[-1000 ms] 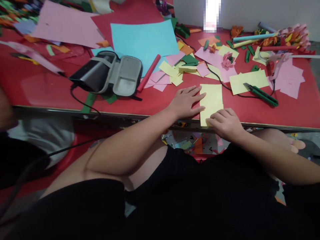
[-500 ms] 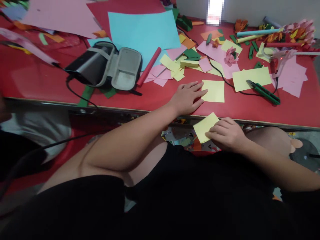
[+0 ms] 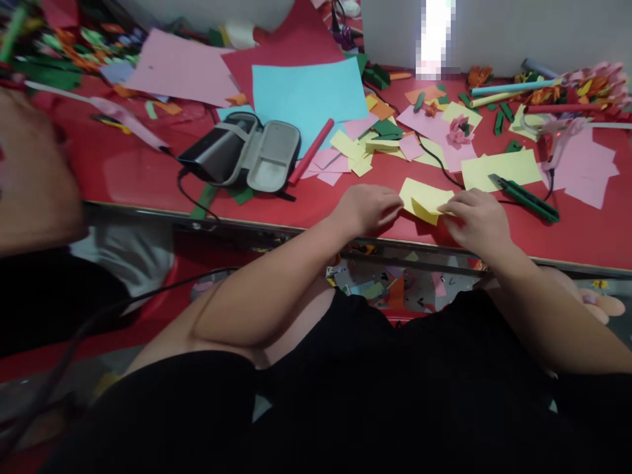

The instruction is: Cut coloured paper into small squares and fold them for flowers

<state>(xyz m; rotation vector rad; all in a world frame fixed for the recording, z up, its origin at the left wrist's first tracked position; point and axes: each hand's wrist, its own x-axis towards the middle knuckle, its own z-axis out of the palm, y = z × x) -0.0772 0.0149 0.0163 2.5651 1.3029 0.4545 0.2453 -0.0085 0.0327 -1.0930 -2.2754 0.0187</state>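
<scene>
A yellow paper square (image 3: 428, 192) lies near the table's front edge, with a darker yellow flap curling up along its lower side. My left hand (image 3: 371, 207) is closed at the paper's left corner, its fingertips pinching there. From the right, my right hand (image 3: 478, 218) pinches the paper's right end between thumb and fingers. Whether this is one sheet or two on top of each other, I cannot tell. Behind my right hand, a green utility knife (image 3: 530, 199) with its blade out rests partly on a yellow paper rectangle (image 3: 501, 168).
Pink and yellow paper scraps (image 3: 348, 148), a red paper tube (image 3: 311, 151) and an open grey case (image 3: 271, 158) sit to the left. A pink glue gun (image 3: 555, 141) with a cable stands right. Another person's arm (image 3: 37, 171) reaches in at far left.
My right hand has moved up from below the table edge onto the table with its yellow paper. My left hand has gone from spread fingers to a pinch. The camera view has shifted.
</scene>
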